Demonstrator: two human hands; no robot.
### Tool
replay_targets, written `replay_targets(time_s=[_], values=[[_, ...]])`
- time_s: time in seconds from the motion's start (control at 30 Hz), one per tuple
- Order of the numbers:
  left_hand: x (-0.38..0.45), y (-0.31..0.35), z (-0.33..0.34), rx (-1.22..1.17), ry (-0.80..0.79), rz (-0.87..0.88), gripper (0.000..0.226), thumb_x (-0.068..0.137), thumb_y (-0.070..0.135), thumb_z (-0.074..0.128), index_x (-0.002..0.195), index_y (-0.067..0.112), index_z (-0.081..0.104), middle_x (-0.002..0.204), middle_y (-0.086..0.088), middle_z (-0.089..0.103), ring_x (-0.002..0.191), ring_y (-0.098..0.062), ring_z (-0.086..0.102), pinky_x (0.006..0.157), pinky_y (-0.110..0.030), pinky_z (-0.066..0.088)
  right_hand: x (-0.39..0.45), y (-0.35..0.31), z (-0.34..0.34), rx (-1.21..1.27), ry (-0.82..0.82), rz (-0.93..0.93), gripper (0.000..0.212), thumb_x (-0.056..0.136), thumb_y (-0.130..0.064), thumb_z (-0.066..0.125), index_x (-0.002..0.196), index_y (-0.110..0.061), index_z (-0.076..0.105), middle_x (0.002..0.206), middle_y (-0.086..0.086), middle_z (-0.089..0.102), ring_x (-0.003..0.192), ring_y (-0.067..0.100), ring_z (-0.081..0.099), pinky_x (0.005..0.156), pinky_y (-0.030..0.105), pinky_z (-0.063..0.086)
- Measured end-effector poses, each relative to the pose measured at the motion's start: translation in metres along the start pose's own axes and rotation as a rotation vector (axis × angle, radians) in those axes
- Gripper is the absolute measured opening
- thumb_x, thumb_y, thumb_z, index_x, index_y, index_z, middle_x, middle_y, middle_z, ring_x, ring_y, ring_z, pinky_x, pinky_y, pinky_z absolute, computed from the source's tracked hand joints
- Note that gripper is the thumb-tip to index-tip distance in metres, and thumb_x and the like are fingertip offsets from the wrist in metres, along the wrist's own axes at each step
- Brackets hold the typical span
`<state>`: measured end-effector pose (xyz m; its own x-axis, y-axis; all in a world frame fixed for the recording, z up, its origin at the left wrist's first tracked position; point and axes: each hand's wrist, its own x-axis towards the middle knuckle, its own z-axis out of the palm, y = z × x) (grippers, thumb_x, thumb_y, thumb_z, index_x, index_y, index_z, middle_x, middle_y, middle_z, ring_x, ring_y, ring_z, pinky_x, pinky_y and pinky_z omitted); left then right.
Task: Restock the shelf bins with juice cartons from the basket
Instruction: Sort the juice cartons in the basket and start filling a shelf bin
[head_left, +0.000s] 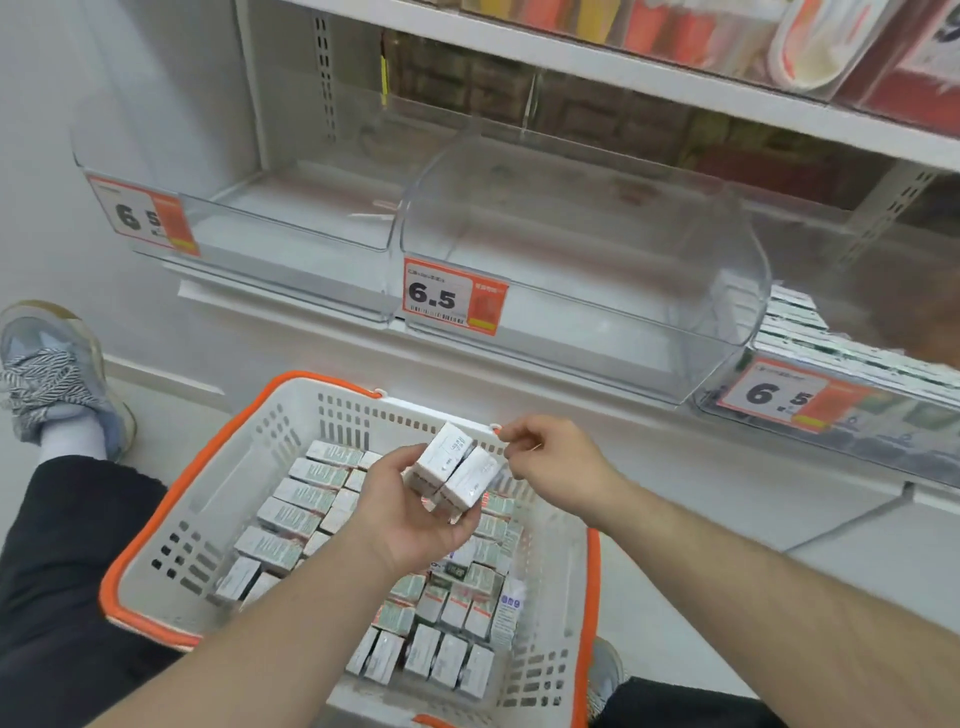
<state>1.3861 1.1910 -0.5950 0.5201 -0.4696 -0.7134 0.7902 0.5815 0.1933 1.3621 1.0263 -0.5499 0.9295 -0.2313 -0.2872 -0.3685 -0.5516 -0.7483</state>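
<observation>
My left hand (410, 504) is shut on two small white juice cartons (457, 470), held side by side above the basket. My right hand (556, 460) hovers just right of them with fingers loosely curled, fingertips near the cartons' edge, holding nothing I can make out. Below sits a white basket with an orange rim (171, 499), with several more cartons (306, 499) lying in rows inside. Straight ahead, the middle clear shelf bin (587, 249) has no cartons in it. The left bin (291, 218) is also bare. The right bin (831, 364) holds stacked cartons.
Orange price tags reading 6.5 hang on each bin front (454, 299). An upper shelf (675, 78) carries red and orange packages. My shoe (52, 374) and dark trouser leg (72, 571) rest on the pale floor left of the basket.
</observation>
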Motion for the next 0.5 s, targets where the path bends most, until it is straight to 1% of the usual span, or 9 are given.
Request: replay_targets(time_s=[0.07, 0.13, 0.2, 0.27, 0.3, 0.33, 0.37, 0.4, 0.5], values=[[-0.004, -0.01, 0.018, -0.019, -0.046, 0.008, 0.024, 0.082, 0.024, 0.063, 0.1, 0.008, 0.062, 0.106, -0.018, 0.06, 0.093, -0.031, 0.06, 0.066, -0.041, 0.054, -0.022, -0.014, -0.021, 0.08, -0.01, -0.028, 0.034, 0.08, 0.0, 0.059, 0.102, -0.026, 0.064, 0.084, -0.008, 0.065, 0.064, 0.008, 0.059, 0.057, 0.017, 0.044], [-0.005, -0.02, 0.032, -0.055, -0.099, 0.013, 0.029, 0.083, 0.024, 0.061, 0.107, 0.008, 0.063, 0.109, -0.02, 0.059, 0.094, -0.033, 0.061, 0.07, -0.045, 0.056, -0.042, -0.022, -0.035, 0.149, -0.042, -0.017, 0.041, 0.078, 0.001, 0.066, 0.109, -0.025, 0.059, 0.097, -0.003, 0.061, 0.072, 0.011, 0.059, 0.057, 0.016, 0.043], [-0.006, -0.028, 0.045, -0.087, -0.184, 0.018, 0.041, 0.084, 0.024, 0.062, 0.121, 0.007, 0.062, 0.125, -0.021, 0.057, 0.107, -0.035, 0.062, 0.078, -0.049, 0.056, -0.056, -0.025, -0.043, 0.118, -0.043, -0.036, 0.048, 0.075, -0.014, 0.079, 0.11, -0.034, 0.054, 0.106, -0.009, 0.06, 0.088, 0.009, 0.061, 0.067, 0.019, 0.046], [-0.009, -0.037, 0.057, -0.095, -0.271, 0.03, 0.047, 0.083, 0.02, 0.063, 0.127, 0.005, 0.06, 0.134, -0.019, 0.054, 0.114, -0.034, 0.06, 0.083, -0.051, 0.054, -0.064, -0.029, -0.051, 0.06, 0.0, -0.049, 0.055, 0.065, -0.046, 0.084, 0.11, -0.042, 0.051, 0.111, -0.013, 0.06, 0.097, 0.003, 0.061, 0.08, 0.023, 0.051], [-0.011, -0.041, 0.065, -0.074, -0.293, 0.067, 0.036, 0.084, 0.016, 0.062, 0.116, 0.002, 0.063, 0.124, -0.019, 0.058, 0.105, -0.032, 0.065, 0.08, -0.05, 0.055, -0.065, -0.034, -0.054, 0.036, 0.021, -0.036, 0.064, 0.06, -0.062, 0.079, 0.114, -0.043, 0.05, 0.112, -0.013, 0.061, 0.097, 0.003, 0.061, 0.083, 0.026, 0.052], [-0.015, -0.044, 0.072, -0.05, -0.315, 0.112, 0.018, 0.086, 0.012, 0.059, 0.099, 0.002, 0.065, 0.105, -0.018, 0.059, 0.087, -0.03, 0.068, 0.075, -0.048, 0.057, -0.065, -0.04, -0.058, 0.021, 0.043, -0.011, 0.076, 0.055, -0.074, 0.072, 0.12, -0.041, 0.049, 0.111, -0.013, 0.062, 0.095, 0.005, 0.062, 0.082, 0.029, 0.053], [-0.019, -0.046, 0.079, -0.041, -0.335, 0.151, 0.007, 0.088, 0.009, 0.058, 0.085, 0.003, 0.061, 0.092, -0.015, 0.056, 0.072, -0.028, 0.068, 0.07, -0.046, 0.058, -0.064, -0.045, -0.062, -0.001, 0.07, 0.008, 0.085, 0.054, -0.08, 0.067, 0.125, -0.038, 0.048, 0.109, -0.013, 0.063, 0.092, 0.008, 0.062, 0.079, 0.031, 0.053], [-0.024, -0.048, 0.086, -0.03, -0.357, 0.181, 0.01, 0.089, 0.008, 0.057, 0.079, 0.005, 0.059, 0.088, -0.013, 0.054, 0.067, -0.028, 0.067, 0.07, -0.046, 0.059, -0.062, -0.05, -0.065, -0.04, 0.107, 0.003, 0.084, 0.056, -0.079, 0.067, 0.125, -0.034, 0.049, 0.106, -0.012, 0.063, 0.092, 0.01, 0.063, 0.078, 0.031, 0.054], [-0.026, -0.043, 0.093, 0.04, -0.46, 0.246, 0.008, 0.087, 0.012, 0.059, 0.087, 0.004, 0.061, 0.093, -0.015, 0.063, 0.085, -0.032, 0.066, 0.091, -0.048, 0.053, -0.06, -0.06, -0.071, -0.13, 0.223, -0.047, 0.061, 0.069, -0.056, 0.075, 0.12, -0.029, 0.054, 0.106, -0.009, 0.061, 0.093, 0.012, 0.061, 0.08, 0.03, 0.053]])
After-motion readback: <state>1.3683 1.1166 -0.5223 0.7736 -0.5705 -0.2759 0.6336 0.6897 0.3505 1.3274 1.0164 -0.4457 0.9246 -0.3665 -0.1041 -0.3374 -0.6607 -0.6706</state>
